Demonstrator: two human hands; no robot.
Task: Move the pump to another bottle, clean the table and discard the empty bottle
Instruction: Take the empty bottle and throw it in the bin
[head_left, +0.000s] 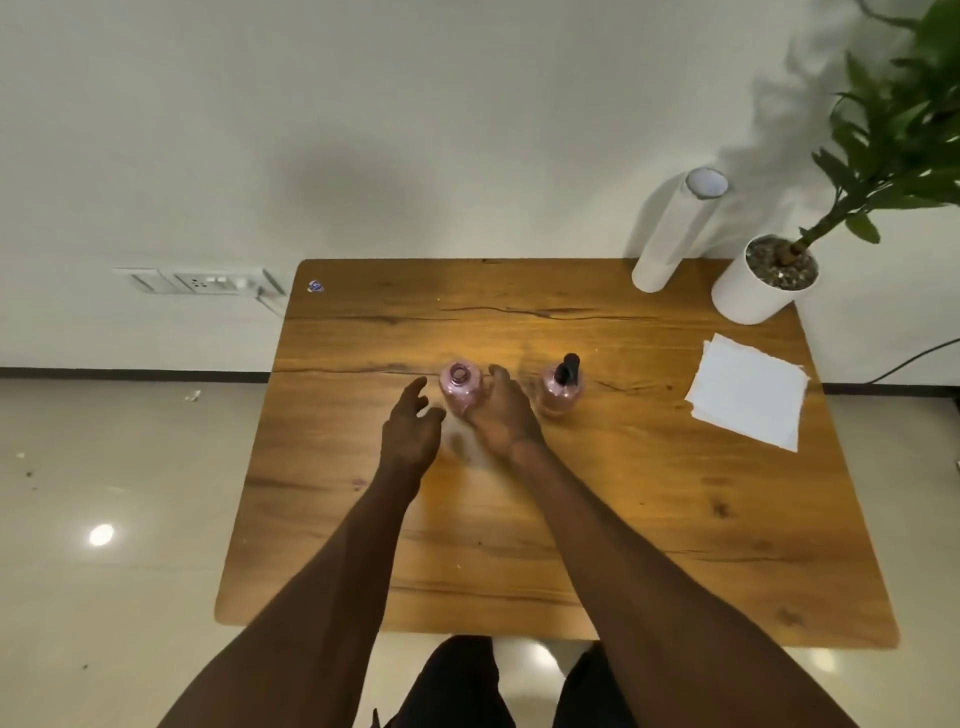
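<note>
Both hands flank the open-necked bottle at mid-tabletop: left hand released, right hand against its side (grip unclear). The pump already tops the other bottle, so discarding the uncapped one probably comes next, needing a firm clasp.

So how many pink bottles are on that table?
2. An open bottle with no pump stands mid-table between the left hand and right hand; the pump bottle stands just right of it. None looks hidden.
</note>
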